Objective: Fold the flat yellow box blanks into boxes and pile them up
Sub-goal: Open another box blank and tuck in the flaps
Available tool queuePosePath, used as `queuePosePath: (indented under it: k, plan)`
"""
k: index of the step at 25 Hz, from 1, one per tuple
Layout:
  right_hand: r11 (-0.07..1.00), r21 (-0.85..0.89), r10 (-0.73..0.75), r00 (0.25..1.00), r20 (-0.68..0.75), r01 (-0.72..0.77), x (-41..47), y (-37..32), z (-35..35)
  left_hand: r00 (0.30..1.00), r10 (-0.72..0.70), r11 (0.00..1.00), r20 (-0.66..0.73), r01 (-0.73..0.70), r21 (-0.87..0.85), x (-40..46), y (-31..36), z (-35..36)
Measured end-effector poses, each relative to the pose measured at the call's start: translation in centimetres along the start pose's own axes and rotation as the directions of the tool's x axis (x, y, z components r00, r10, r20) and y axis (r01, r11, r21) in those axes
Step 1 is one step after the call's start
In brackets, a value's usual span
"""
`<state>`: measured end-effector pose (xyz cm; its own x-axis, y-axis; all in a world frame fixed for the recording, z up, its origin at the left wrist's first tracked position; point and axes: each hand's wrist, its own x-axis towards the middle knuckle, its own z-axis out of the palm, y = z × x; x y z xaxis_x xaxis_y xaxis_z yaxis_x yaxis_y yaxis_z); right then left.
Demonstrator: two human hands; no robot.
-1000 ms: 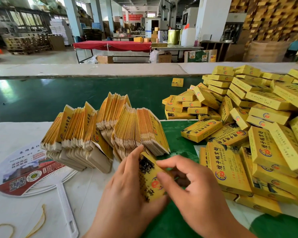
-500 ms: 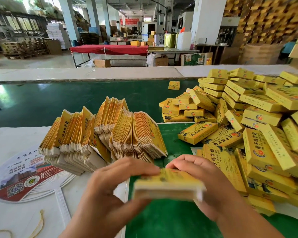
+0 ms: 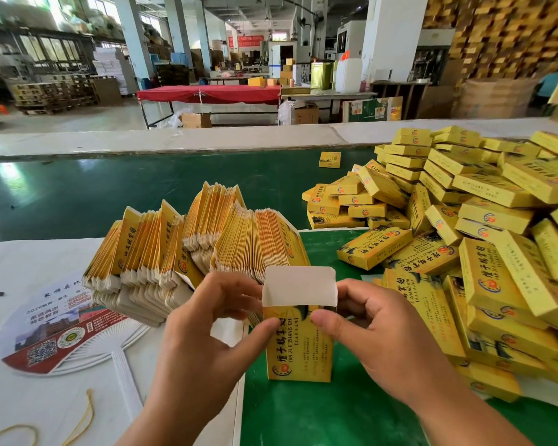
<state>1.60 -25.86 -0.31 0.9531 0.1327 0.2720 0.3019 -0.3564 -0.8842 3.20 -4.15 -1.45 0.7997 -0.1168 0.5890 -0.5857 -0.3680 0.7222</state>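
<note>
Head view, single entry. Item in work: one yellow box (image 3: 298, 344), opened to shape and standing upright on the green mat (image 3: 329, 416), white top flap (image 3: 300, 286) still raised and untucked. Left hand (image 3: 207, 336) pinches its upper left edge between thumb and curled fingers; right hand (image 3: 377, 329) pinches the upper right edge likewise, thumb on the printed face.

Done: a large loose heap of folded boxes (image 3: 484, 226) to the right (tumbled rather than neatly stacked).

Left: a fanned stack of flat blanks (image 3: 187, 246) just behind the hands, still thick. Judged well along, yet with a great many blanks to fold; the current box lacks its closing tuck.
</note>
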Motion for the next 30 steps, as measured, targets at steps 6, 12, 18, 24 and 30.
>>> queuePosePath:
  k: [6, 12, 18, 24, 30]
  plan:
    - [0.999, 0.024, -0.026, 0.999, 0.026, 0.025, 0.1, 0.2, -0.1, 0.996, 0.011, 0.994, 0.084, -0.001, -0.113, 0.1, -0.4, 0.2]
    - [0.995, -0.002, -0.097, 0.995, 0.010, 0.097, 0.0, 0.3, 0.3, 0.982, -0.005, 0.986, 0.188, 0.036, -0.165, -0.1, -0.9, 0.4]
    - [0.942, -0.161, -0.319, 0.935, -0.156, 0.295, -0.2, 0.5, 1.0, 0.997, 0.001, 0.995, 0.076, 0.006, -0.098, 0.0, -0.8, 0.4]
    - [0.895, -0.262, -0.401, 0.909, -0.118, 0.361, 0.3, 0.8, 0.6, 0.999, -0.016, 0.999, 0.047, 0.018, -0.049, 0.2, -0.6, 0.4]
    - [0.899, -0.226, -0.378, 0.925, 0.031, 0.375, 0.3, 0.8, 0.3, 0.995, 0.021, 0.999, 0.096, -0.024, 0.024, 0.3, -0.5, 0.0]
